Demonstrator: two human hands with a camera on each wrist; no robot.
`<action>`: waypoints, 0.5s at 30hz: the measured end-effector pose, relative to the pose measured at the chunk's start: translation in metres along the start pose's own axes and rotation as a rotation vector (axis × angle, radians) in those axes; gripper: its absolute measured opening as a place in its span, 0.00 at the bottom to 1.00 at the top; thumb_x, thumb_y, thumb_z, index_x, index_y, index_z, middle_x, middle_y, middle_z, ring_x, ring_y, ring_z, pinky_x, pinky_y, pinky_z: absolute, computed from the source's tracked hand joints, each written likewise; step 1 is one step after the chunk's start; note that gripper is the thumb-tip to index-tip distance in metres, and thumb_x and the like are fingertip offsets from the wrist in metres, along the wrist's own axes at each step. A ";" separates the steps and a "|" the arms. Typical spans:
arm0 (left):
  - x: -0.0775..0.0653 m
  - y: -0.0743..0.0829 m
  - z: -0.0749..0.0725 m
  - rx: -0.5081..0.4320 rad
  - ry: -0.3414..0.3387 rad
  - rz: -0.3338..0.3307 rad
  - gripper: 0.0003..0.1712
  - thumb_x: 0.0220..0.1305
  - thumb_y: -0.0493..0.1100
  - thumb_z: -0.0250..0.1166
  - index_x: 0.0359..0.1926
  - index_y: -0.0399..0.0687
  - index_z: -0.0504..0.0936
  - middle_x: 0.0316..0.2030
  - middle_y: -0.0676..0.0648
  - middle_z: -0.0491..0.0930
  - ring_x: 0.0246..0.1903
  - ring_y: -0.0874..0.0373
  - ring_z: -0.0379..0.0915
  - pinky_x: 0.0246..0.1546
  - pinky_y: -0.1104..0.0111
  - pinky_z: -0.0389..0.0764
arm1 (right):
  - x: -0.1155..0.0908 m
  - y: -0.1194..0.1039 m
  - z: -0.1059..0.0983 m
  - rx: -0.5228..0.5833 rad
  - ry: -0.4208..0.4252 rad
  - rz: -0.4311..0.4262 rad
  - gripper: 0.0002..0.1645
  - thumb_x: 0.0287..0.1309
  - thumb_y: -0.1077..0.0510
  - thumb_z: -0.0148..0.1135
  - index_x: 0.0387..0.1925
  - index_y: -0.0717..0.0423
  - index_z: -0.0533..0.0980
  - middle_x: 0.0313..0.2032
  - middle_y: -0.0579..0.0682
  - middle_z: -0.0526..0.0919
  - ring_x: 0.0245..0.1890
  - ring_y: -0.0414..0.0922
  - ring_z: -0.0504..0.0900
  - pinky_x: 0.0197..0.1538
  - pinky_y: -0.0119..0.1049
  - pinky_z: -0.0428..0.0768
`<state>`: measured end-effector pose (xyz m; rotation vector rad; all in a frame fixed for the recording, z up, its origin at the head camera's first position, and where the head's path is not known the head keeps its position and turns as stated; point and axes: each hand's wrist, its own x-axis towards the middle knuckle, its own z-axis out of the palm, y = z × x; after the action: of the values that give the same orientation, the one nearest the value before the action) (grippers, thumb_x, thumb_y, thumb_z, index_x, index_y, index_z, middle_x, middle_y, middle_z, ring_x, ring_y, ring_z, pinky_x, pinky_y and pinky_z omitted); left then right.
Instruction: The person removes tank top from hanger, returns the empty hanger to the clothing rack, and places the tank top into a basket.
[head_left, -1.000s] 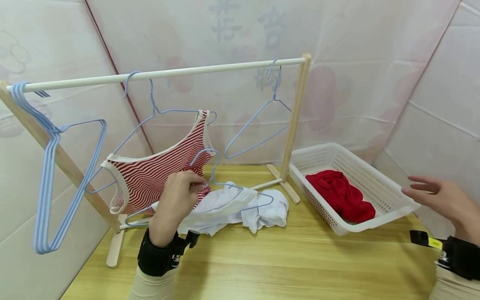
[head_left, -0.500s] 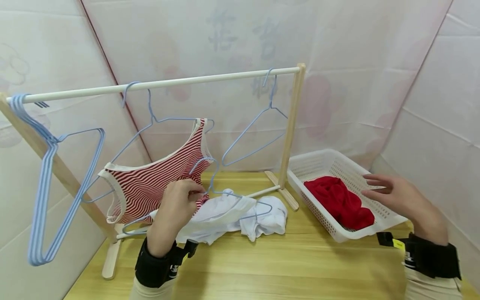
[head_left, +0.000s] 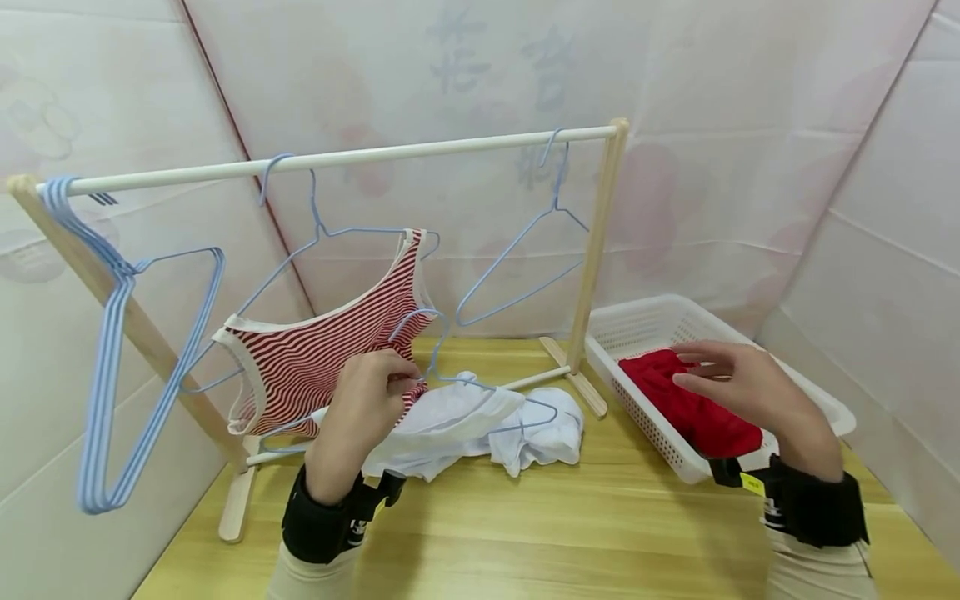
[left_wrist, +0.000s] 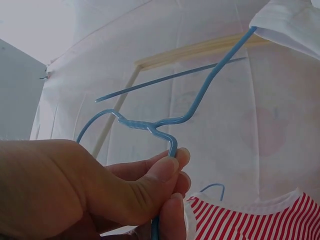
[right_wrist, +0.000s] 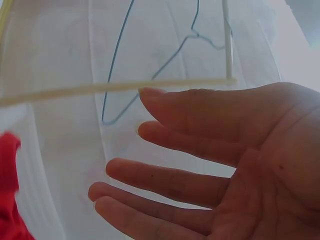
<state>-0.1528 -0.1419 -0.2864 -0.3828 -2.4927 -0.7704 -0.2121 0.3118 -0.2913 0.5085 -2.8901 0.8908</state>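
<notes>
A yellowish wood-grain surface (head_left: 525, 533) is filling the lower part of the head view, and pale sheeting (head_left: 375, 67) with faint pink motifs and greyish characters is enclosing it behind and on both sides, a dark red line running down the left corner. A rack (head_left: 450, 150) with a white rail and wooden legs is standing on the surface, carrying a cluster of blue hangers (head_left: 111, 350) at its left end, a red-and-white striped top (head_left: 337, 350) on another hanger, and a bare hanger (head_left: 557, 196) near its right post. In front, the left hand (head_left: 363, 408) is pinching a blue hanger (left_wrist: 137, 124), its grip grasping one arm below the neck, while a white garment (head_left: 450, 417) is lying crumpled around that hanger, over the surface. The right hand (head_left: 750, 387) is hovering over a white basket (head_left: 633, 321) holding red cloth (head_left: 697, 421), its grip released, fingers spreading loosely.
</notes>
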 end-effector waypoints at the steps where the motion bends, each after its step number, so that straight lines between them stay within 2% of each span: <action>1: 0.000 0.000 0.000 -0.001 -0.001 -0.002 0.11 0.57 0.21 0.68 0.33 0.38 0.91 0.31 0.44 0.89 0.35 0.49 0.85 0.39 0.56 0.85 | 0.001 -0.004 0.002 0.001 0.004 -0.014 0.31 0.67 0.51 0.68 0.66 0.61 0.76 0.63 0.67 0.79 0.53 0.63 0.86 0.42 0.24 0.81; 6: 0.001 0.002 0.001 -0.002 -0.009 -0.004 0.10 0.57 0.23 0.69 0.32 0.39 0.91 0.31 0.44 0.89 0.35 0.49 0.85 0.38 0.57 0.84 | 0.009 -0.027 0.017 0.017 0.021 -0.093 0.28 0.64 0.54 0.71 0.63 0.62 0.78 0.57 0.65 0.84 0.50 0.59 0.88 0.44 0.23 0.82; 10: 0.000 0.003 0.002 -0.003 -0.014 0.000 0.09 0.56 0.23 0.70 0.32 0.38 0.91 0.32 0.44 0.89 0.35 0.50 0.85 0.37 0.58 0.84 | 0.017 -0.047 0.030 0.029 0.013 -0.148 0.27 0.63 0.56 0.72 0.61 0.62 0.80 0.56 0.64 0.86 0.49 0.58 0.89 0.49 0.36 0.87; 13: 0.000 0.004 0.003 -0.001 -0.013 0.004 0.10 0.56 0.22 0.70 0.32 0.39 0.91 0.32 0.43 0.89 0.35 0.50 0.85 0.35 0.61 0.82 | 0.024 -0.059 0.041 0.060 -0.023 -0.194 0.25 0.63 0.58 0.71 0.59 0.63 0.80 0.56 0.65 0.85 0.50 0.59 0.88 0.49 0.47 0.87; 15: 0.000 0.005 0.003 0.002 -0.010 0.004 0.10 0.56 0.22 0.70 0.32 0.39 0.91 0.32 0.44 0.89 0.34 0.51 0.85 0.34 0.62 0.82 | 0.027 -0.064 0.048 0.078 -0.052 -0.210 0.24 0.63 0.59 0.71 0.59 0.64 0.81 0.56 0.65 0.85 0.50 0.60 0.88 0.49 0.49 0.88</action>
<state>-0.1514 -0.1364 -0.2863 -0.3922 -2.5012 -0.7660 -0.2148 0.2272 -0.2926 0.8361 -2.7866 0.9731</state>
